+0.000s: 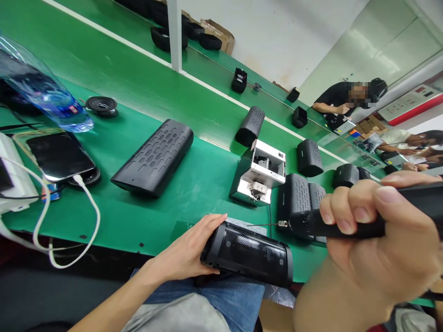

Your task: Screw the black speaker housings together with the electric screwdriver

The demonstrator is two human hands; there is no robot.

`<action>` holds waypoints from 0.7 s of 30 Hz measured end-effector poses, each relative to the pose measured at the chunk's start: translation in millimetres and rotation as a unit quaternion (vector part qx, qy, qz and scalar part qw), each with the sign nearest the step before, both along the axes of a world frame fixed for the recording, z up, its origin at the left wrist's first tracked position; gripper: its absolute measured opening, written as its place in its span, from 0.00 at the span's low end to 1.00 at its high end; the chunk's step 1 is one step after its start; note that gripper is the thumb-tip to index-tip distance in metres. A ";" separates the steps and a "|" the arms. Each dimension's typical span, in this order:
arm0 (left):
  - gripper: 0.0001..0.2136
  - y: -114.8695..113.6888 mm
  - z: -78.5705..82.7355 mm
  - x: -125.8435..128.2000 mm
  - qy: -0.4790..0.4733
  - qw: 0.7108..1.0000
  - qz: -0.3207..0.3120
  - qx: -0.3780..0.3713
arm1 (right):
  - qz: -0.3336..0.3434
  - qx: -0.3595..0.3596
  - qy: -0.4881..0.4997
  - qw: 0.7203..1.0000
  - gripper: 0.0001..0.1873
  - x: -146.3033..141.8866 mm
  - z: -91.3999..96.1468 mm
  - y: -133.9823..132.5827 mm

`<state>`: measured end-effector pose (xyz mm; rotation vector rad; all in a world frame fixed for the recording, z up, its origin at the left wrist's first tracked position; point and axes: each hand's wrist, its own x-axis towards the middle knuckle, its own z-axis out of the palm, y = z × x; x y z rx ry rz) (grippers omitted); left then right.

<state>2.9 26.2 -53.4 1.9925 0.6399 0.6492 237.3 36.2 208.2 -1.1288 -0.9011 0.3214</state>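
My left hand [188,251] grips one end of a black speaker body [247,253] that rests on my lap at the near edge of the green bench. My right hand [377,230] is closed round a black electric screwdriver [346,226], held level. Its thin bit [266,224] points left, just above the speaker's top. A white screw feeder box [258,173] stands on the bench just behind the speaker.
A long black grille cover [154,157] lies on the green bench [207,180]. Several black speaker housings [301,196] stand at right. A water bottle [41,90], a phone [57,154] with a white cable and a loose speaker driver [101,105] are at left. Other people work at back right.
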 end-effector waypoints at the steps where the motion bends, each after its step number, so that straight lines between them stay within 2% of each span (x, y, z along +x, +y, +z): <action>1: 0.71 0.1 0.3 -0.1 0.001 1.000 -0.001 0.001 | 0.004 -0.002 -0.001 1.000 0.12 -1.3 1.4 -2.5; 8: 0.68 -1.2 0.0 -1.0 0.004 1.000 0.002 -0.005 | 0.038 0.010 0.007 0.999 0.13 -13.0 1.1 -3.3; 12: 0.71 -1.4 -1.0 -1.5 0.000 1.000 0.002 0.001 | 0.054 0.016 0.001 0.998 0.13 -18.3 -0.5 -0.8; 21: 0.71 -0.1 0.5 -0.2 -0.016 1.000 0.001 0.002 | 0.143 -0.003 -0.017 0.990 0.11 -25.5 1.4 5.7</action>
